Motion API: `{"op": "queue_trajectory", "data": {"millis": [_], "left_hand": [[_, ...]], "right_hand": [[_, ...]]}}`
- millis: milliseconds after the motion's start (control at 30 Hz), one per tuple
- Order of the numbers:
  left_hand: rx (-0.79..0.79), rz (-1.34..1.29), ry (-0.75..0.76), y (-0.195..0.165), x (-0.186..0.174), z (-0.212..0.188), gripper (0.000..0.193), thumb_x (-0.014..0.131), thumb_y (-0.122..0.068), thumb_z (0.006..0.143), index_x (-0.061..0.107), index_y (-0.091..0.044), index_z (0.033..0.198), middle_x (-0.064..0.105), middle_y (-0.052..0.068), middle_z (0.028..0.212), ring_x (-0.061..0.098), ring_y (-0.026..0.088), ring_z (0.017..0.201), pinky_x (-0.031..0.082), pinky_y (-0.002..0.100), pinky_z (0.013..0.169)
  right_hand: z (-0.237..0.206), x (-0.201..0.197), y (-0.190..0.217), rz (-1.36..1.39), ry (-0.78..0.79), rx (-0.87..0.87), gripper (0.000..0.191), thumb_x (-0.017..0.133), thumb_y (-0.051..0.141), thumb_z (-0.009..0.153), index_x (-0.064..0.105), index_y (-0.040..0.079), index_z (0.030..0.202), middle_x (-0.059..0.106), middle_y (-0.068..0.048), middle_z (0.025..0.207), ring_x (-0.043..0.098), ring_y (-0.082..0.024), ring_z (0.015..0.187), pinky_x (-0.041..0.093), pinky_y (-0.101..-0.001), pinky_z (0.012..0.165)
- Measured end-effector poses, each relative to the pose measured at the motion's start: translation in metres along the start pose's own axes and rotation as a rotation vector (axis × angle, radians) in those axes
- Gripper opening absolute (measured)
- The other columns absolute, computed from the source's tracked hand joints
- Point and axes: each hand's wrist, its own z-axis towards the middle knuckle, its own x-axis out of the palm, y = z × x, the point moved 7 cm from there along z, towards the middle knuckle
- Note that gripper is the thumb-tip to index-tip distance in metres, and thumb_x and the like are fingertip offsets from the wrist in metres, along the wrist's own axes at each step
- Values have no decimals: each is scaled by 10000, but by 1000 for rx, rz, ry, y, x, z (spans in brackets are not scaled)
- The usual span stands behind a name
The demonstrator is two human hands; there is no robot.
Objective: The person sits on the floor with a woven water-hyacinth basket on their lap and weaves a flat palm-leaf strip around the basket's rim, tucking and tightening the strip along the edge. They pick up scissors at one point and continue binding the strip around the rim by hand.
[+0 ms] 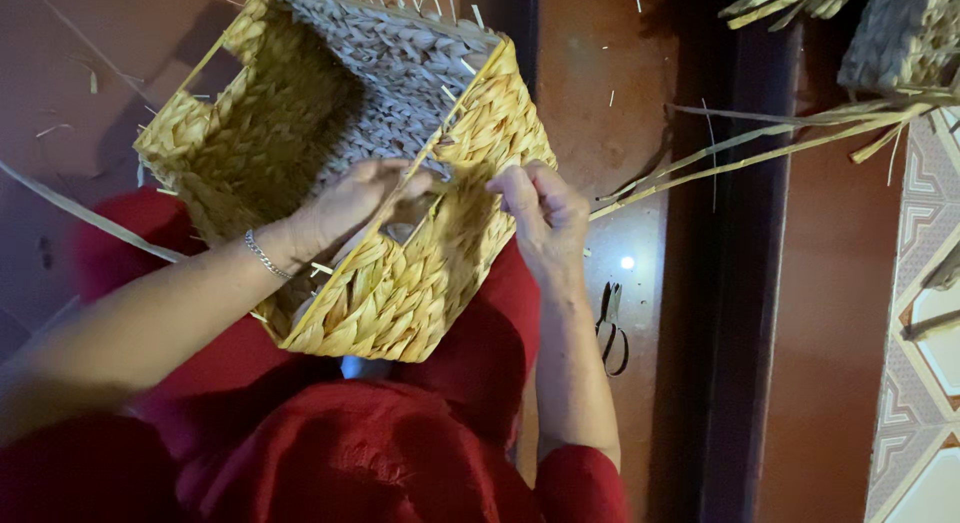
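A square woven straw basket [300, 113] rests tilted on my lap, its open side facing me and its grey woven bottom at the far end. My left hand [355, 203] reaches inside the basket near the handle gap in its near wall, fingers curled on the straw weave there. My right hand [540, 218] pinches the rim of the same wall from the outside, holding a long straw strand [740, 163] that trails off to the right. A thin bracelet sits on my left wrist.
Small scissors [610, 328] lie on the brown floor to the right of my right arm. More straw strands and another woven piece [895, 38] sit at the upper right. A patterned tile floor [930, 283] shows at the far right. My red clothing [350, 443] fills the bottom.
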Motion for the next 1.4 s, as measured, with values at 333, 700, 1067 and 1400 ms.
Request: {"op": "queue_trajectory", "data": {"millis": [333,700,1067,1400], "left_hand": [[-125,-289,-215,8,-24,-6,471,418,-297,1120,637,117,1070,665,145,887,643,161,720,580,288,679],[296,67,-457,-30,-74,-2,865,682,41,908,172,-57,1600,712,171,798,690,185,620,599,308,559],[561,934,-519,-58,-65,-12,177,644,-127,1022,734,-78,1166,622,93,1044,646,265,1031,548,388,889],[-140,-128,-44,-4,-17,9,306,594,-247,1084,586,46,1173,495,150,890,419,292,737,369,440,573]], "right_hand": [[-33,26,15,-259,50,-420,297,684,-86,929,689,67,1184,619,-107,1074,645,-210,957,546,-312,825],[-46,35,23,-534,46,-634,556,665,-162,756,680,108,1242,590,-120,1132,661,-275,972,574,-355,814],[-54,39,17,-686,5,-693,622,748,-113,723,672,132,1290,580,-122,1188,632,-269,1001,570,-366,823],[-59,39,6,-648,-10,-643,730,761,-113,688,646,160,1355,566,-107,1245,633,-262,1003,569,-360,816]]}}
